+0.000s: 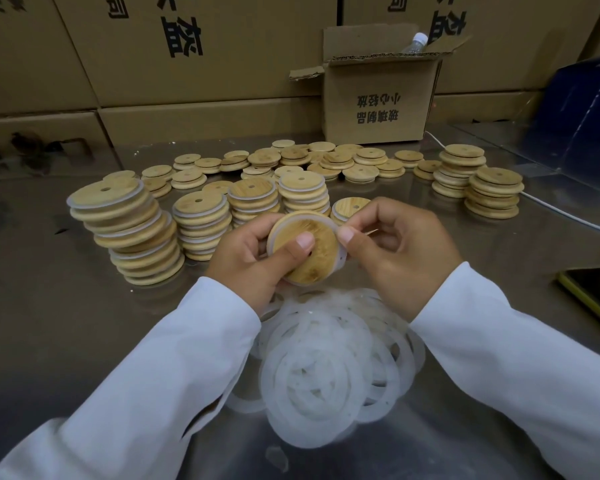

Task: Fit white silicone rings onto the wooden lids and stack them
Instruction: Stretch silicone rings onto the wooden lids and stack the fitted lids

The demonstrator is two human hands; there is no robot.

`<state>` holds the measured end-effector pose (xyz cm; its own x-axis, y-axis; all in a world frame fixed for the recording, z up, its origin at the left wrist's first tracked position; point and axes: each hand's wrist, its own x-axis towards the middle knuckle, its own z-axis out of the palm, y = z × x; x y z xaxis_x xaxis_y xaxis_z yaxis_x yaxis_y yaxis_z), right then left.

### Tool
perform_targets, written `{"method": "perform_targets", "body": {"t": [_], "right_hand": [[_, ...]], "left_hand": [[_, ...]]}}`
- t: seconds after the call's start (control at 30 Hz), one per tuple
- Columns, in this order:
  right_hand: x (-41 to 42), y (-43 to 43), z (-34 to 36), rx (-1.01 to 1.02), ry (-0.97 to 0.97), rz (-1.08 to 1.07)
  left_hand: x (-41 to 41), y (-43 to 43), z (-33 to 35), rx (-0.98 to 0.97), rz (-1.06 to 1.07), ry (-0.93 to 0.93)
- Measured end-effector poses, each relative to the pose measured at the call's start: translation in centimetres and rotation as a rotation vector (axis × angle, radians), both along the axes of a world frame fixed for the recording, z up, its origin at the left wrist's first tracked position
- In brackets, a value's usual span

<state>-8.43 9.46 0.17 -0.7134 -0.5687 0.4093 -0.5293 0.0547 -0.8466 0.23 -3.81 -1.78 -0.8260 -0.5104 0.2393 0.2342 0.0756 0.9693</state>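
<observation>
Above the ring pile [326,368]: I hold the wooden lid [305,261] over the desk [84,323], tilted, its flat face toward me.
My left grip [250,261]: fingers curled round the lid's left edge, thumb pressing its face.
My right grip [392,251]: pinching the white ring [342,258] at the lid's right rim.
Key relation: the loose part of the ring seems to lie rightward, nearest my right grip; the finished stacks [201,223] stand just beyond.
Hidden: the lid's underside and lower-left rim; I cannot tell how much of the ring is seated.
</observation>
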Motion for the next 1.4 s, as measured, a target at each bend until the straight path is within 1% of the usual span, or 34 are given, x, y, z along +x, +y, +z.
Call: {"method": "perform_targets", "body": {"t": [0.13,0.3,0.37,0.43,0.5,0.63,0.77,0.87,0.97,1.07,1.2,1.4], "right_hand": [[0.29,-0.08,-0.41,-0.005,-0.028,0.018],[0.54,-0.13,-0.78,-0.044,0.006,-0.051],[0.54,-0.05,-0.79,-0.03,0.059,-0.068],[0.64,-0.02,-0.81,0.01,0.102,-0.067],[0.58,0.0,-0.81,0.028,0.098,-0.059],[0.12,0.0,-0.47,-0.015,0.028,-0.015],[0.11,0.05,-0.05,-0.041,0.01,0.061],[0.17,0.08,-0.03,-0.057,-0.066,0.114],[0.24,0.01,-0.17,-0.019,-0.144,0.148],[0.24,0.0,-0.33,0.038,-0.15,0.145],[0.17,-0.04,-0.32,0.041,-0.174,0.14],[-0.31,-0.05,-0.38,0.008,-0.358,0.188]], "left_hand": [[0.08,0.08,-0.04,0.005,0.029,0.013],[0.03,0.51,0.03,0.072,0.02,0.015],[-0.01,0.55,-0.02,0.054,0.018,-0.008],[-0.01,0.52,-0.12,-0.003,0.021,-0.019],[-0.04,0.39,-0.2,-0.038,0.018,-0.015],[-0.11,0.1,-0.18,-0.061,0.002,0.014],[-0.14,-0.1,-0.14,-0.029,0.001,0.037],[-0.1,-0.25,-0.17,-0.038,0.007,0.037],[-0.15,-0.33,-0.26,-0.003,0.041,0.05],[-0.22,-0.42,-0.28,0.016,0.067,0.051],[-0.22,-0.38,-0.26,0.021,0.053,0.059],[-0.21,-0.37,-0.27,-0.007,0.036,0.043]]}}
